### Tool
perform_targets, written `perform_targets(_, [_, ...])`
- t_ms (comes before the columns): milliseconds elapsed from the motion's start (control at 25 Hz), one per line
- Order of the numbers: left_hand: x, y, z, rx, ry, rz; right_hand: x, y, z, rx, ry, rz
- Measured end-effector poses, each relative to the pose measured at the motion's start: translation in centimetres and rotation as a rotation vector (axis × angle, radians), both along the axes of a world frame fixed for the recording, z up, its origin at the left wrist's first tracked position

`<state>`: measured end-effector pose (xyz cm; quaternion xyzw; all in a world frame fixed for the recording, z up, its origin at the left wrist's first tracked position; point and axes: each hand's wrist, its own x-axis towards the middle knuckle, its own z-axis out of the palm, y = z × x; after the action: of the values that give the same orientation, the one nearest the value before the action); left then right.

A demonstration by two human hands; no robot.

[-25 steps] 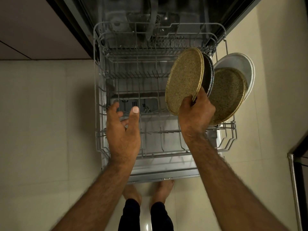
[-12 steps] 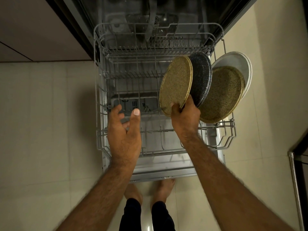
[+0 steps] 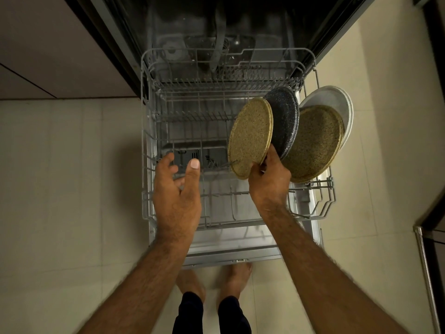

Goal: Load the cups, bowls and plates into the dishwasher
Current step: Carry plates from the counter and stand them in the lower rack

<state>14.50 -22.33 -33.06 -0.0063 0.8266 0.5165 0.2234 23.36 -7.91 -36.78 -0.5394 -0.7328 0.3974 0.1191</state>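
Plate number four is being slotted, by the look of it; the speckled tan plate (image 3: 249,138) is pinched at its lower edge between thumb and fingers of the right hand (image 3: 267,182), and is held on edge over the right half of the wire rack (image 3: 147,213), just left of the dark speckled plate (image 3: 286,116); whether its rim is seated between tines can't be told, since that spot is covered by the hand; the left hand (image 3: 178,194) is held above the rack's left part, fingers loosely spread, nothing in it; to get this done well, the rim should be guided into the next free gap and the plate tipped to the same lean as its neighbours, so faces aren't pressed together; release is best delayed until the weight is taken by the wires; the top edge could be steadied by the spare hand; around it, a second tan plate (image 3: 315,143) and a white plate (image 3: 337,102) are stood further right, the white one hanging out past the rack's side; a grey boxy part (image 3: 190,154) is seen through the wires, basket or dispenser, hard to say; bare feet (image 3: 192,283) are seen just past the edge of the open door (image 3: 228,253); the dark plate, overlapped closely, is what could get knocked
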Motion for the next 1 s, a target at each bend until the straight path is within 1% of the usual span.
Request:
perform_targets(80, [0.2,-0.2,-0.2,-0.003,0.001,-0.003,-0.2,-0.3,0.1,-0.001,0.010,0.029])
perform_targets(200, [1.0,-0.6,-0.3,-0.001,-0.007,-0.016,-0.5,0.4,-0.3,0.020,0.019,-0.049])
perform_targets(400, [2.0,-1.5,-0.5,-0.019,-0.021,-0.031,-0.4,1.4,-1.2,-0.061,0.029,-0.069])
perform_targets(600, [1.9,-1.7,0.0,-0.015,-0.009,-0.045,1.3,1.0,-1.7,-0.087,0.027,-0.097])
perform_targets(760, [1.1,-2.0,0.4,-0.037,0.009,-0.066,1.7,0.2,-0.6,-0.078,0.043,-0.082])
perform_targets(840, [0.7,-2.0,1.3,-0.069,0.027,-0.172,1.7,-0.1,0.7,-0.074,0.042,-0.051])
perform_targets(920, [0.1,-1.7,3.0,-0.155,0.076,-0.351,1.7,-0.2,2.3,-0.040,0.032,-0.012])
perform_targets(1000, [-0.8,-1.4,5.0,-0.241,0.166,-0.484,1.5,-0.2,4.5,0.010,-0.071,0.070])
